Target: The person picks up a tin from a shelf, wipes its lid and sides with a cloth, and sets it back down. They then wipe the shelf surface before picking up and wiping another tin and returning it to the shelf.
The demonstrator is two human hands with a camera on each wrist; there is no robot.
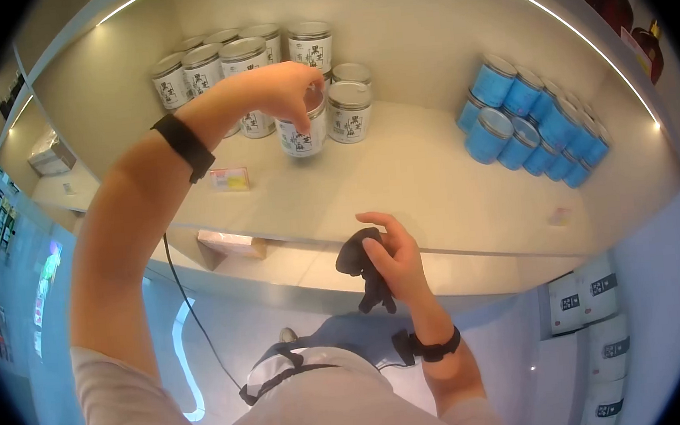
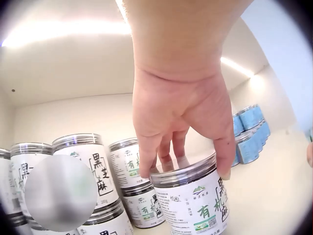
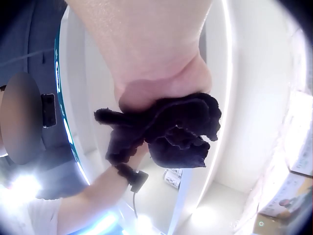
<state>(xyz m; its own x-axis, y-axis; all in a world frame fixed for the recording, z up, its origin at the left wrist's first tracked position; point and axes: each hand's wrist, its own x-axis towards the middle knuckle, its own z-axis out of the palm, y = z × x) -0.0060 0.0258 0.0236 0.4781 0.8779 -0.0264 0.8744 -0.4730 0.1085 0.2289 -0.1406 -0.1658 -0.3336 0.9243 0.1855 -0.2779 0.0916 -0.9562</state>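
Note:
My left hand (image 1: 287,93) reaches down over a white-labelled can (image 1: 302,135) at the front of a group of like cans. In the left wrist view the left hand (image 2: 183,112) grips that can (image 2: 193,196) round its metal-rimmed top, the thumb on one side and fingers on the other. Below the shelf's front edge, my right hand (image 1: 400,260) holds a crumpled black cloth-like thing (image 1: 364,270) between thumb and fingers. The right wrist view shows the black thing (image 3: 171,127) hanging from the right hand (image 3: 164,90).
Stacked white cans (image 1: 244,56) stand behind the left hand. Blue cans (image 1: 490,135) are stacked at the shelf's right. A small card (image 1: 230,179) lies left of the gripped can. White boxes (image 1: 606,351) are at lower right, and a cable (image 1: 191,304) hangs at the left.

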